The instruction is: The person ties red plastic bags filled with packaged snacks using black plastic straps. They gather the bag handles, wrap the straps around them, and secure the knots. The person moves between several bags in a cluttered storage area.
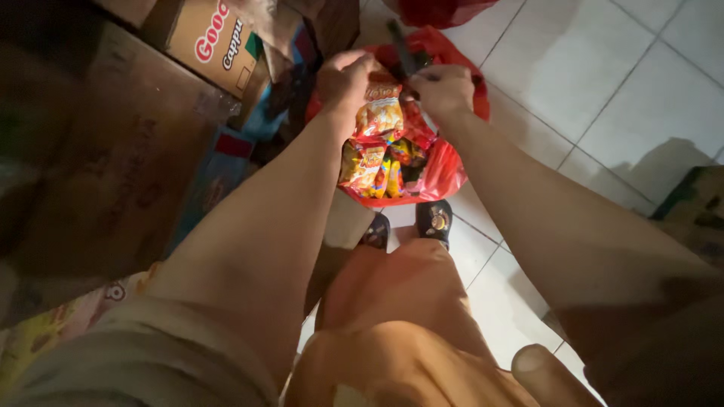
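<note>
A red plastic bag (443, 172) sits on the white tiled floor, filled with several yellow and orange snack packets (371, 164). My left hand (345, 78) grips the top of one orange snack packet (379, 114) over the bag's mouth. My right hand (445, 90) is closed on the bag's far rim next to a dark strap-like piece (402, 47). Both arms reach straight down toward the bag. My slippered feet (434, 218) stand just in front of it.
Stacked cardboard boxes (113, 151) fill the left side, one with a printed label (215, 41). Another red bag (437, 11) lies at the top edge. A dark box corner (694, 211) shows at the right. White floor tiles (603, 83) spread to the right.
</note>
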